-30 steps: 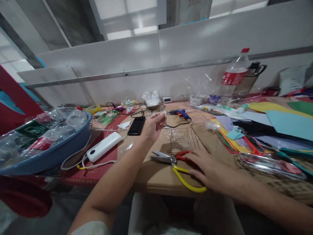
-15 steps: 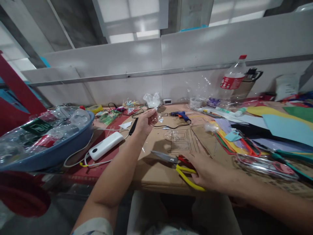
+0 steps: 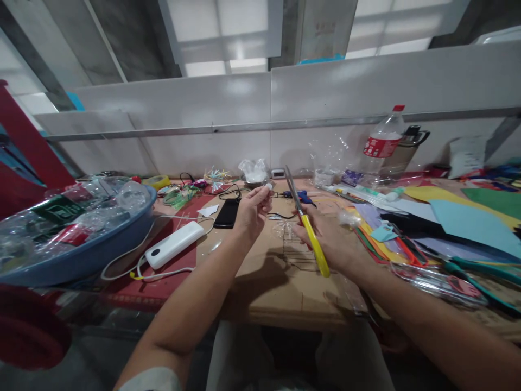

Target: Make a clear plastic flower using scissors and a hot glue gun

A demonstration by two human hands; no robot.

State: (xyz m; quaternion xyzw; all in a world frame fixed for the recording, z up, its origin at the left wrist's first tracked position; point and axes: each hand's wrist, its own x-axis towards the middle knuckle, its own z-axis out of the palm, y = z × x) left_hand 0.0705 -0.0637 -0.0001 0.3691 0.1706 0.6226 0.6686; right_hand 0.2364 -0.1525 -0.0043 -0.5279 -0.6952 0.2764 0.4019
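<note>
Right hand (image 3: 329,233) grips scissors (image 3: 311,236) before the glue gun (image 3: 306,199); left hand (image 3: 251,213) pinches something whitish (image 3: 269,186).

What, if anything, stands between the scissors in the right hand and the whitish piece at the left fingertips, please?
Nothing visible does: only air shows between the scissors and the whitish piece in the left hand; the blue glue gun lies beyond them.

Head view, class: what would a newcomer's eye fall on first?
Probably the yellow-handled scissors, blades pointing away in the right hand, near the centre. Then perhaps the blue basin heaped with clear plastic bottles at far left, and the coloured sheets spread at right.
</note>
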